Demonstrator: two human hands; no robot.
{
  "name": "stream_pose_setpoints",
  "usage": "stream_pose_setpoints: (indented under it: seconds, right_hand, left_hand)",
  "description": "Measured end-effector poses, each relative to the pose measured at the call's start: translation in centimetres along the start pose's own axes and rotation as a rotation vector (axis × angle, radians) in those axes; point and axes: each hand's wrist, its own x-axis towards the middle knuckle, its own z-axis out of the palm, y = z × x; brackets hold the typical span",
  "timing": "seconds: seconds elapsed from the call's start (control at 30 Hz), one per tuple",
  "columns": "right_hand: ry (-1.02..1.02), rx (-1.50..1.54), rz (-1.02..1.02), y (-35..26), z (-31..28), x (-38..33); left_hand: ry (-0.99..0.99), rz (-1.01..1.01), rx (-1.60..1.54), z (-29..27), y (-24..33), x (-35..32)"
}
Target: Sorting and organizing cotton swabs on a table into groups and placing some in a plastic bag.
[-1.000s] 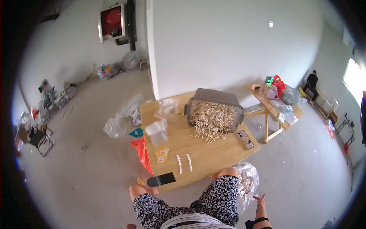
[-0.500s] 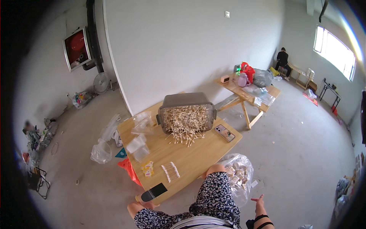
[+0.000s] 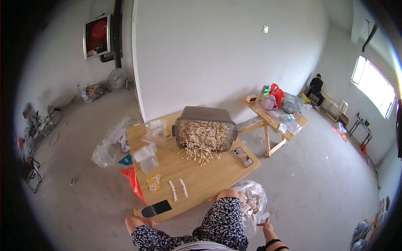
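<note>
A low wooden table [image 3: 209,167] stands before the seated person, whose knees in dark flowered cloth press against its near edge. On it a grey tub [image 3: 204,131] lies tipped toward the person, spilling a heap of pale cotton swabs [image 3: 202,142] onto the top. A phone [image 3: 242,157] rests to the right of the heap, a small neat row of swabs [image 3: 178,189] lies nearer the person, and a yellow packet [image 3: 153,182] sits just left of that row. Clear plastic bags [image 3: 147,155] crowd the left part of the table, and a dark flat card [image 3: 155,208] hangs over the near edge. The right hand [image 3: 266,226] reaches down beside a clear bag of small packets [image 3: 250,203] on the floor, near or touching it; whether its fingers are closed cannot be told. The left hand is out of sight. A second table [image 3: 274,119] with bags stands farther right.
</note>
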Motion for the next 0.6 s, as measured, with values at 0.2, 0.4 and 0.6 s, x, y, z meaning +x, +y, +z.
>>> stream_pose_setpoints:
  seconds: [0.2,0.4,0.6]
  right_hand:
    - [0.068,0.113,-0.115,-2.9,0.4,-0.2]
    - [0.041,0.130,-0.136,-2.3,2.1,0.0]
    - [-0.064,0.030,-0.098,-1.5,2.1,-1.3]
  left_hand:
    - [-0.012,0.052,0.077,-0.5,2.0,-0.6]
    - [0.001,0.072,0.137,-0.2,-0.5,0.1]
    - [-0.017,0.063,0.164,-0.3,-1.9,0.7]
